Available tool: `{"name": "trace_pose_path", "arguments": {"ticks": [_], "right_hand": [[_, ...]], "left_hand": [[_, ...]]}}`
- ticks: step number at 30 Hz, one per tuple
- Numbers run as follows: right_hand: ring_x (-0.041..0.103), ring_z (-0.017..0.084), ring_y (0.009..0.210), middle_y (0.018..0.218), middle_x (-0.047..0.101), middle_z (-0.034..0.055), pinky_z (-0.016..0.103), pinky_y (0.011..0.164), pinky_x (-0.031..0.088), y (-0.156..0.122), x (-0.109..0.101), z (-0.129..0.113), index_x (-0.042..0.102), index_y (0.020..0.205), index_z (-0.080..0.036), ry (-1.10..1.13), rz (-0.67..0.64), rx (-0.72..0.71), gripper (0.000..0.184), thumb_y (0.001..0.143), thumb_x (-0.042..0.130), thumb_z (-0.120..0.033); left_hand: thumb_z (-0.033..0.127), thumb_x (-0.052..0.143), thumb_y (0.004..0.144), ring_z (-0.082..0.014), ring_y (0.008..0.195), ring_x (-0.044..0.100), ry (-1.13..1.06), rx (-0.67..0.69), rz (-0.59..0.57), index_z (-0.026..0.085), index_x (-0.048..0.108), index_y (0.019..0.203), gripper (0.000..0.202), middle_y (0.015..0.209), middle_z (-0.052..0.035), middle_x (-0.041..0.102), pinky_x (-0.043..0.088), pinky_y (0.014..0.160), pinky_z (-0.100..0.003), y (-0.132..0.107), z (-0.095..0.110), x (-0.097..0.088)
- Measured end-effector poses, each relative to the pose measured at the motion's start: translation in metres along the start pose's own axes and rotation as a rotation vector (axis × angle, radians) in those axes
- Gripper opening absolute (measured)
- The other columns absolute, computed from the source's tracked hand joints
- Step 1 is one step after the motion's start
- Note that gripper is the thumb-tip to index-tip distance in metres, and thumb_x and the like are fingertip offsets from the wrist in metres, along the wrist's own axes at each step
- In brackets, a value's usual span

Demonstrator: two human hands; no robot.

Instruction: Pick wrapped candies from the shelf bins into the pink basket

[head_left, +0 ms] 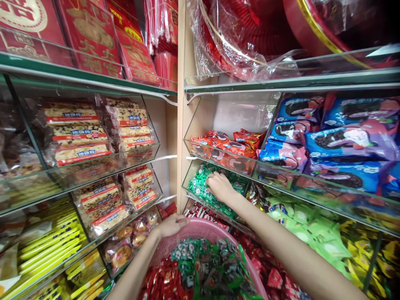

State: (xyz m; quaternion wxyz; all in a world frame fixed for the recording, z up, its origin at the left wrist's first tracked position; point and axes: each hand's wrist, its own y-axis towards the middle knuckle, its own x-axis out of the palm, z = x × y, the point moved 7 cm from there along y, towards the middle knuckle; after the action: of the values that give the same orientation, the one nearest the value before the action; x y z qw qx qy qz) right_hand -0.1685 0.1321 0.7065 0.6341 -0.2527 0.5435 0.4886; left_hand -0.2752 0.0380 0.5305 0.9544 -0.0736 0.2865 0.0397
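My left hand [171, 225] grips the far left rim of a pink plastic basket [215, 227], its fingers lying along the edge. Inside the basket are green-wrapped candies [206, 260] on the right and red-wrapped candies [164, 277] on the left. Beyond the basket, my right hand [220, 186] reaches into a shelf compartment of similar green-wrapped candies [200, 183]. Its fingers are curled down against the pile, and whatever they hold is hidden.
Clear shelf fronts [225, 156] run just above my right hand. Red snack packs [225, 143] and blue cookie packs [340, 141] fill the shelf above. A wooden upright [180, 125] divides the shelves. Pale green packets [309, 221] lie right of my forearm; wrapped bars [78, 131] are stacked left.
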Motion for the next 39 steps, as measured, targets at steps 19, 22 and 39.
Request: {"name": "trace_pose_path", "arguments": {"ticks": [19, 22, 39], "right_hand": [[0.056, 0.018, 0.086, 0.092, 0.062, 0.0107, 0.026, 0.072, 0.038, -0.001, -0.012, 0.012, 0.063, 0.084, -0.014, 0.019, 0.053, 0.108, 0.027, 0.088, 0.037, -0.02], [0.056, 0.018, 0.082, 0.091, 0.061, 0.0094, 0.026, 0.069, 0.038, -0.006, -0.027, 0.012, 0.062, 0.084, -0.015, 0.053, 0.084, 0.129, 0.027, 0.088, 0.037, -0.022], [0.043, 0.007, 0.053, 0.053, 0.05, -0.005, 0.018, 0.05, 0.028, -0.052, 0.074, -0.098, 0.058, 0.06, -0.014, 0.966, -0.188, -0.126, 0.019, 0.076, 0.049, -0.019]], "left_hand": [[0.056, 0.039, 0.078, -0.0107, 0.06, 0.036, 0.004, -0.002, -0.008, 0.013, 0.048, 0.067, 0.045, 0.063, 0.001, 0.039, 0.03, 0.056, -0.022, -0.002, 0.003, 0.0], [0.055, 0.038, 0.078, -0.0105, 0.059, 0.035, 0.002, 0.001, -0.01, 0.014, 0.045, 0.065, 0.044, 0.061, 0.0012, 0.037, 0.029, 0.055, -0.022, -0.001, 0.004, 0.0], [0.036, 0.039, 0.077, -0.0126, 0.064, 0.044, 0.061, 0.06, 0.005, 0.011, 0.058, 0.071, 0.032, 0.067, -0.0016, 0.054, 0.035, 0.061, -0.022, 0.002, 0.001, 0.001]]}}
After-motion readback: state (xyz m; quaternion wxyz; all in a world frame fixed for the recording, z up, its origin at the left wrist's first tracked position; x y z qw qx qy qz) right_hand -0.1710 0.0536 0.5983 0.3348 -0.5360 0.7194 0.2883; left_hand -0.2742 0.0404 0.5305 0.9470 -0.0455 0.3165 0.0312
